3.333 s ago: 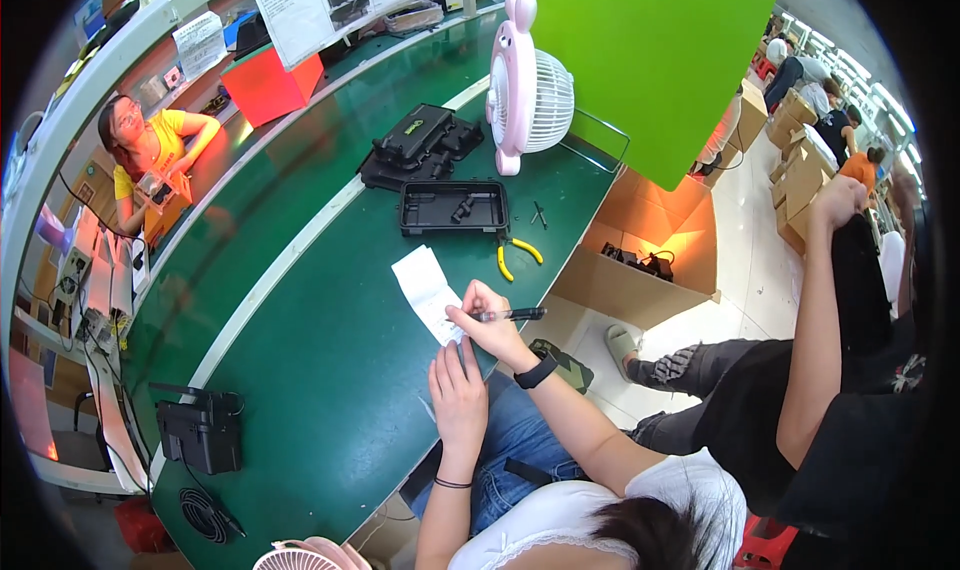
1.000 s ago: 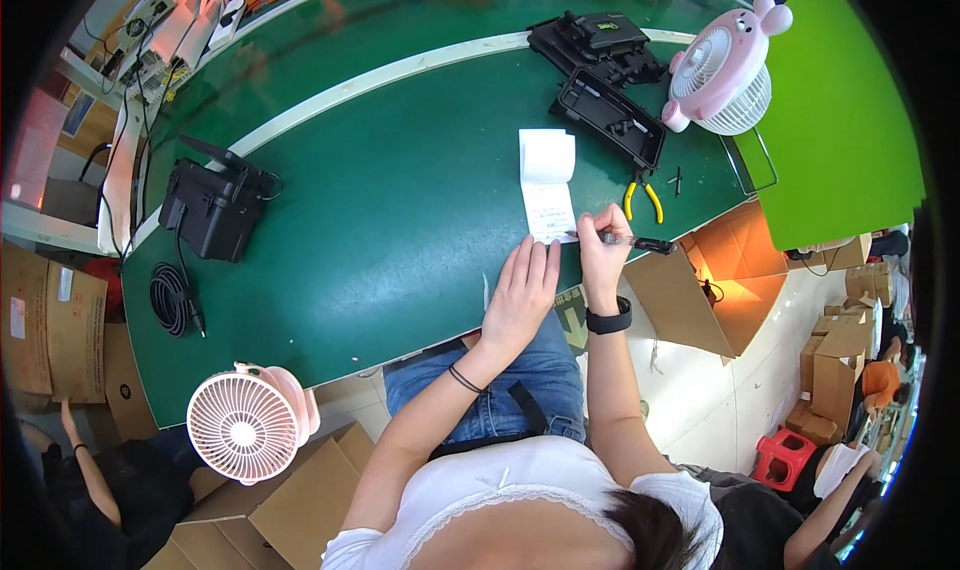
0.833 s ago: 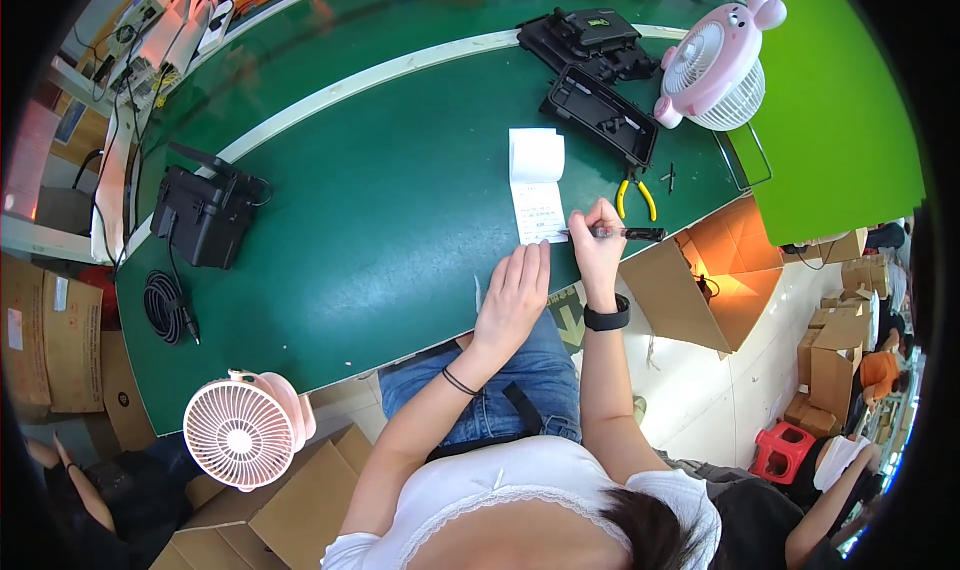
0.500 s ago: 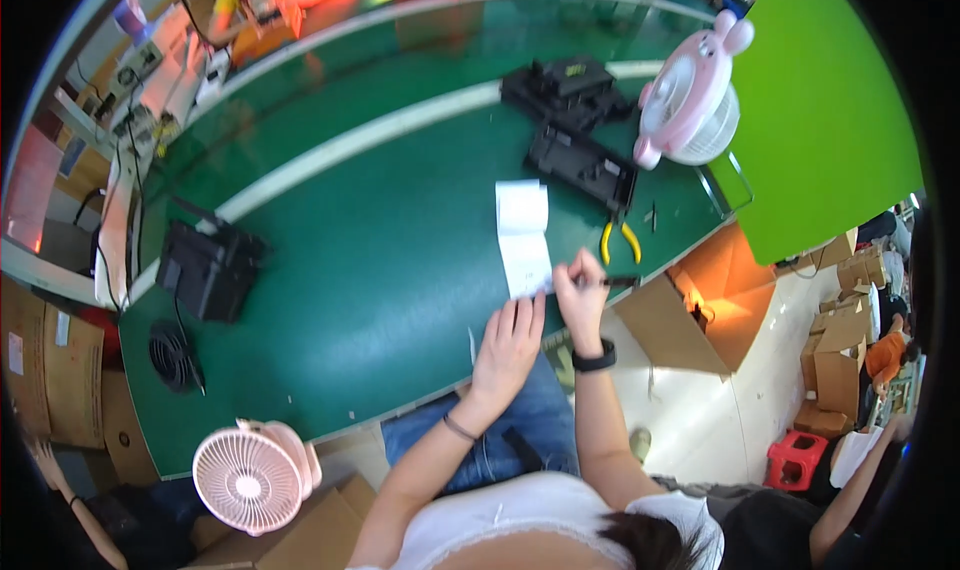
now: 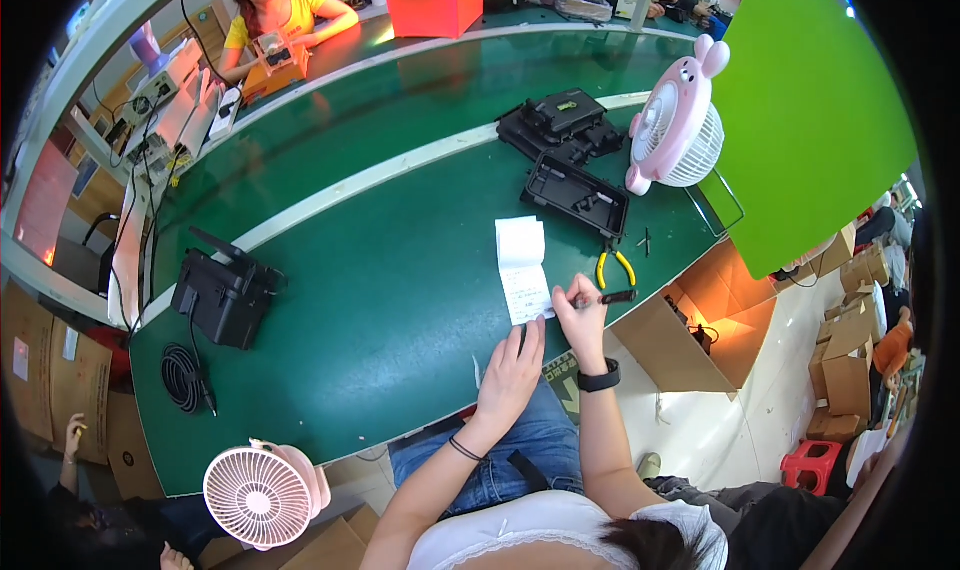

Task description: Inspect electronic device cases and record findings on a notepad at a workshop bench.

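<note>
A small white notepad [image 5: 521, 245] with its top page flipped up lies on the green table, handwriting on its lower sheet. My left hand [image 5: 510, 375] rests flat at the pad's bottom edge, fingers stretched out and holding the paper down. Closed around a dark pen [image 5: 618, 297], my right hand [image 5: 580, 320] sits at the pad's lower right; the pen's tip is hidden by my fingers. Just beyond that hand are pliers with yellow handles [image 5: 628, 266]. Farther back lie an open black plastic housing [image 5: 575, 200] and more black casing parts [image 5: 562, 120].
A pink animal-shaped fan [image 5: 668, 125] stands at the far right beside a green panel [image 5: 810, 120]. On the left are a black box-shaped device [image 5: 225, 300] and a coiled black cable [image 5: 182, 378]. Another pink fan [image 5: 258, 495] is at the near left edge. A person in yellow [image 5: 300, 12] sits across.
The view has tilted upward, so the table and everything on it appear lower. Both hands stay at the notepad, the right still gripping the pen.
</note>
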`<action>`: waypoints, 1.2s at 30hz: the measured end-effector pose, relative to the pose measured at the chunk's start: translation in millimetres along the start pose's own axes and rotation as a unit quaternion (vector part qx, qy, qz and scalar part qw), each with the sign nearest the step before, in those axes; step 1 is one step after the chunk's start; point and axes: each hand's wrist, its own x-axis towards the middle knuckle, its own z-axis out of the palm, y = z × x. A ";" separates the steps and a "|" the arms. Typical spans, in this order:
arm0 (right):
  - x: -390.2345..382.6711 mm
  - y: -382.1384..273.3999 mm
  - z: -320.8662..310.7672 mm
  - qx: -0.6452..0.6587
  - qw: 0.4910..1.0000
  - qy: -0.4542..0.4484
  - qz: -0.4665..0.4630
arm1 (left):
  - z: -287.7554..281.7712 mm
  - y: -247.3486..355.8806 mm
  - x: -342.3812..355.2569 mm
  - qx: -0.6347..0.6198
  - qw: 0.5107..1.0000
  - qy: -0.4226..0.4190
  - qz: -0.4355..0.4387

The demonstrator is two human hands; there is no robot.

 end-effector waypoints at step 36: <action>3.0 4.7 7.4 -0.032 0.999 0.006 -0.008 | 0.7 -3.1 9.6 -0.010 1.000 -0.012 -0.007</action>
